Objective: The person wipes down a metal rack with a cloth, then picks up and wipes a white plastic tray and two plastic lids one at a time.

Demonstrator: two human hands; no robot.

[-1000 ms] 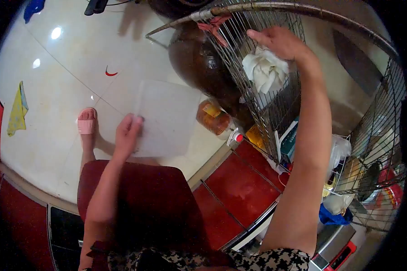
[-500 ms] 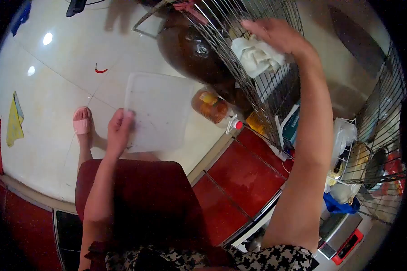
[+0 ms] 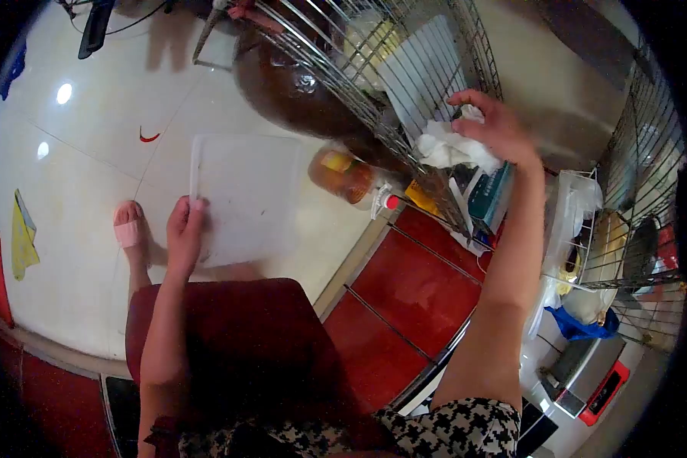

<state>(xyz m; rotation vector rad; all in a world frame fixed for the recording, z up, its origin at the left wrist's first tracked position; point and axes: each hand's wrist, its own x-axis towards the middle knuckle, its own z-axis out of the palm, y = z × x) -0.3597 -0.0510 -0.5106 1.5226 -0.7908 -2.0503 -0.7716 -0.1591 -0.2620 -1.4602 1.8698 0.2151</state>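
Observation:
My left hand point(image 3: 185, 237) grips the near-left edge of a flat, translucent white plastic lid or shallow tray point(image 3: 252, 198), its fingers wrapped round the rim. Small dark specks dot the plastic. On the right, my right hand point(image 3: 500, 130) is at the wire rack point(image 3: 404, 130) with a crumpled white cloth or tissue point(image 3: 454, 153) at its fingers. Part of the white material shows between thumb and forefinger; the other fingers are hidden. Just below the cloth stands a teal box point(image 3: 490, 191).
A bottle of amber liquid point(image 3: 343, 175) with a red cap lies beside a big brown jar point(image 3: 290, 76). Another wire rack point(image 3: 641, 153) stands at far right. A yellow cloth point(image 3: 24, 237) and a red curved scrap point(image 3: 149, 137) lie on the tiled floor.
My right hand has come down and nearer along the rack, and the white cloth has moved with it toward the teal box. The left hand keeps its hold; the view has shifted slightly.

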